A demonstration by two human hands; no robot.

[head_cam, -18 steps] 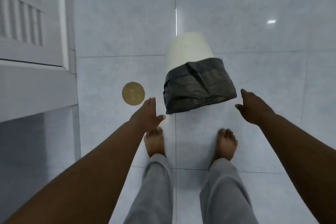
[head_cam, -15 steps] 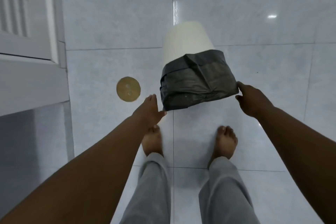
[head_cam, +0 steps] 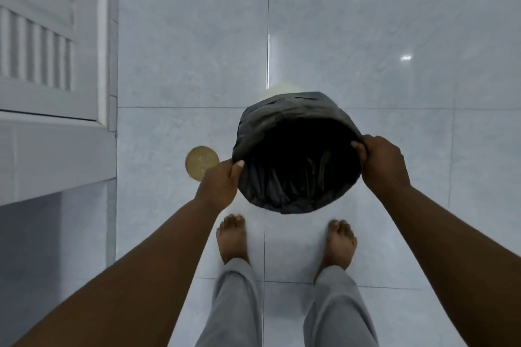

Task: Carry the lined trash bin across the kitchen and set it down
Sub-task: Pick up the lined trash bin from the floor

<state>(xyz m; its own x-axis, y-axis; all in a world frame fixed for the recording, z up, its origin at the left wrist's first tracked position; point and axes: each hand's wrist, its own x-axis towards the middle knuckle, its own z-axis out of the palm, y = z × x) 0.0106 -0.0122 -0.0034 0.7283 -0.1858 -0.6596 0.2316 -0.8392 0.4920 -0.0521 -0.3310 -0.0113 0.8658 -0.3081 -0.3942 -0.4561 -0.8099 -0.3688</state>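
Note:
The cream trash bin (head_cam: pixel 282 91) is lined with a black plastic bag (head_cam: pixel 296 166) folded over its rim. Its dark mouth faces up toward me, and only a sliver of the cream wall shows behind the bag. My left hand (head_cam: pixel 221 182) grips the left side of the rim, thumb over the bag. My right hand (head_cam: pixel 382 162) grips the right side the same way. The bin sits between both hands, in front of my bare feet; I cannot tell whether its base touches the floor.
Glossy pale grey floor tiles (head_cam: pixel 394 36) spread all around. A round brass floor drain cover (head_cam: pixel 201 162) lies just left of my left hand. A white louvred cabinet door (head_cam: pixel 50 51) and its base fill the left side.
Both hands were open beside the bin lying with its mouth toward me; now they grip its rim on either side. The bin has turned so its mouth faces upward.

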